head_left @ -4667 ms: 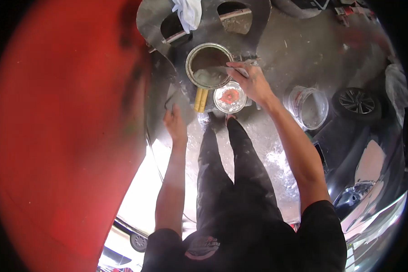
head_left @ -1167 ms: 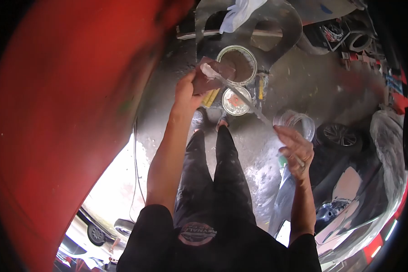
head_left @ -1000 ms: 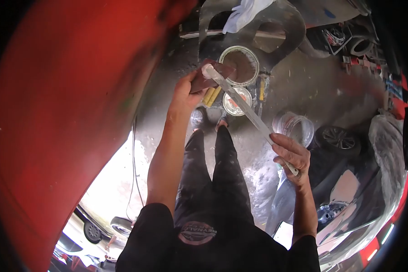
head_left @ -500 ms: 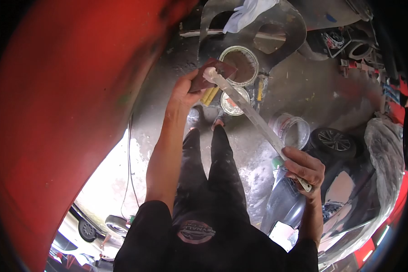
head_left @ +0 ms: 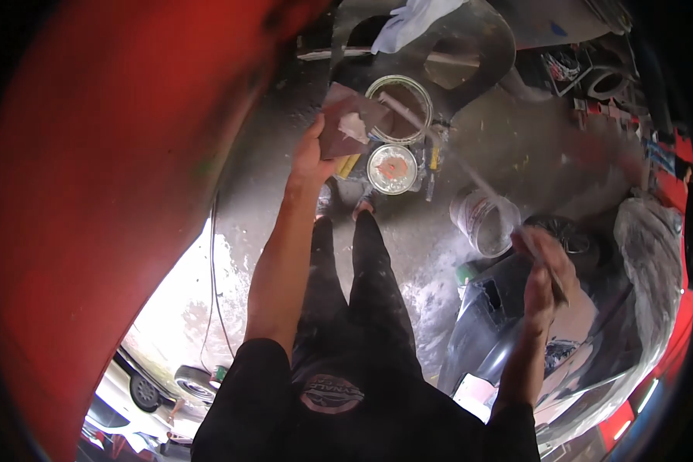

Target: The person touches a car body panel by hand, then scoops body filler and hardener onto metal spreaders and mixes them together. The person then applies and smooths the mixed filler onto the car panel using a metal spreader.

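Note:
My left hand (head_left: 308,160) grips a thin dark reddish-brown square board (head_left: 335,104) by its near edge. A dollop of pale putty (head_left: 353,128) lies on the board. In my right hand (head_left: 545,271), fingers wrapped round one end, is a long flat mixing stick (head_left: 481,185), smeared by motion. Its far end passes over an open round can (head_left: 372,91), whose inside looks brownish. Whether the tip touches the can's contents I cannot tell. Just below the can sits a smaller round tin (head_left: 393,169) with a whitish top and an orange patch.
A large red panel (head_left: 108,192) fills the left side. Near my right hand are a translucent bucket (head_left: 473,219), a dark bumper-like part (head_left: 473,331) and crumpled plastic sheeting (head_left: 643,246). A white glove (head_left: 416,27) lies beyond the can. Cables (head_left: 214,285) hang at left.
The mixing stick's tip has left the board and moved right, over the open can, leaving putty on the board. My right hand has risen slightly outward.

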The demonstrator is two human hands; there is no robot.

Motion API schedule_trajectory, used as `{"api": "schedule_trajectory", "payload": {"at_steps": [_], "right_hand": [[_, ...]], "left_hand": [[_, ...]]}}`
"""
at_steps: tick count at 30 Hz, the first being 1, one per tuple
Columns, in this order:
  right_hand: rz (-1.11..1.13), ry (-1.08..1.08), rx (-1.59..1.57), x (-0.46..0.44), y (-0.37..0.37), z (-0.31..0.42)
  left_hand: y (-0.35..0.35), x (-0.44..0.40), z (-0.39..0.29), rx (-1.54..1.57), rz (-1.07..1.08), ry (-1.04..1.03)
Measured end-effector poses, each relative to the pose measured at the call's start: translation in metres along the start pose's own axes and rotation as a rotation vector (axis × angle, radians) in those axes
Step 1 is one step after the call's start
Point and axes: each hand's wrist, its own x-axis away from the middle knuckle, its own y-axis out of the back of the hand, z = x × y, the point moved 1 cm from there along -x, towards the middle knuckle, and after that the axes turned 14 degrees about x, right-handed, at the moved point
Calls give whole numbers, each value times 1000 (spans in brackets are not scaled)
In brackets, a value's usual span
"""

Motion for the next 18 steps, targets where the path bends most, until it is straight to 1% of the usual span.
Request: {"api": "schedule_trajectory", "payload": {"at_steps": [2, 4, 6, 8, 9, 11, 13, 15, 18], "right_hand": [[-80, -182, 15, 1, -15, -40], [-96, -415, -60, -14, -49, -71], [-35, -527, -88, -34, -88, -111], [-101, -519, -321, -49, -128, -148], [-154, -539, -409, -30, -144, -158], [-257, -551, -546, -2, -170, -177], [39, -423, -757, 41, -194, -174], [206, -651, -746, 56, -227, -151], [77, -750, -862, 35, -232, -108]], "left_hand": [[19, -1, -2, -8, 93, -14], [33, 3, -6, -28, 215, -14], [42, 16, -9, -57, 361, 1], [41, 36, -3, -111, 312, -12], [41, 49, 1, -146, 280, -11], [37, 67, 10, -111, 237, 29], [36, 75, 24, -97, 234, 72], [40, 82, 39, -110, 253, 106], [41, 91, 55, -133, 303, 190]]}}
